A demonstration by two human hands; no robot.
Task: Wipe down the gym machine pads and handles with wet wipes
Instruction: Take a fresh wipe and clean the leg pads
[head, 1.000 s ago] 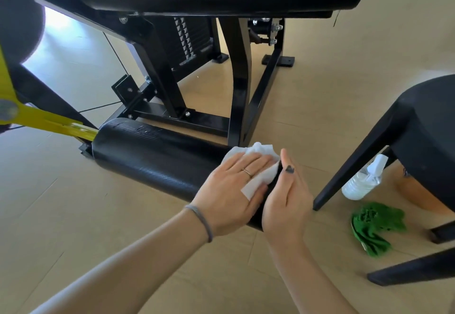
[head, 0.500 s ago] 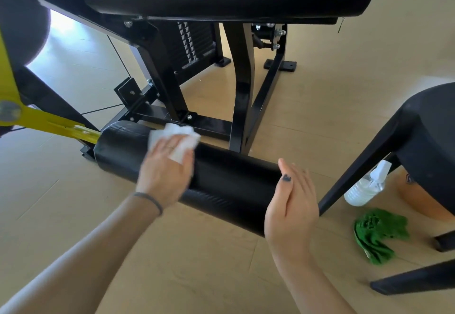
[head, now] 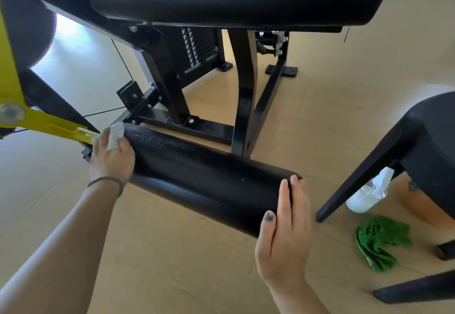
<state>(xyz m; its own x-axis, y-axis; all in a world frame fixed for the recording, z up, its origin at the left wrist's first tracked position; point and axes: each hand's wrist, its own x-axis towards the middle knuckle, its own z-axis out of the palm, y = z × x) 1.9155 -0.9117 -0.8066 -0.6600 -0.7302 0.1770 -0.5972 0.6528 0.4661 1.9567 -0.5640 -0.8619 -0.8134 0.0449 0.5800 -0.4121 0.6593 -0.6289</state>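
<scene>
The step is wiping the roller [head: 209, 180], a long black pad low by the floor, shiny and a bit bumpy. The left hand [head: 112, 158] presses a white wipe [head: 115, 136] on its far end. The right hand [head: 285, 235] lies flat and loose against the near end, steadying it. Next, I think, the wipe should rub back along the pad.

Head view looks down, close over hands.
</scene>
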